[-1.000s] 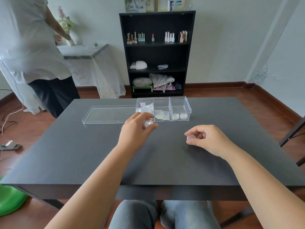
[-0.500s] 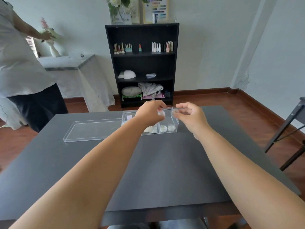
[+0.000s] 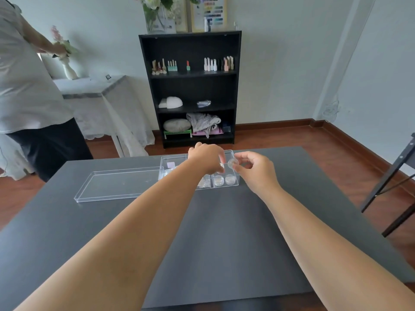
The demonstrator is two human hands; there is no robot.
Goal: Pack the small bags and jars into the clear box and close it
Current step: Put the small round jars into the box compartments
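The clear box [image 3: 165,160] stands open at the far middle of the dark table [image 3: 224,232], split into compartments. Its right compartment holds two small round jars [image 3: 224,179]; small bags [image 3: 204,183] lie in the middle one, and a pale lilac item [image 3: 171,164] rests in the left one. The flat clear lid [image 3: 116,184] lies to the box's left. My left hand [image 3: 207,159] hovers over the box, fingertips pinching a small jar [image 3: 221,165]. Just right of it, my right hand [image 3: 254,170] pinches another small jar [image 3: 233,163] above the right compartment.
A person in a white top and dark trousers [image 3: 33,104] stands at the left, beside a cloth-covered side table [image 3: 96,90]. A black shelf [image 3: 190,86] with bottles stands behind the table. A black metal frame [image 3: 390,185] stands at the right.
Both hands rose from the near table and reached forward to the box, each carrying a small jar. They now hover over the right compartment. The camera tilted up.
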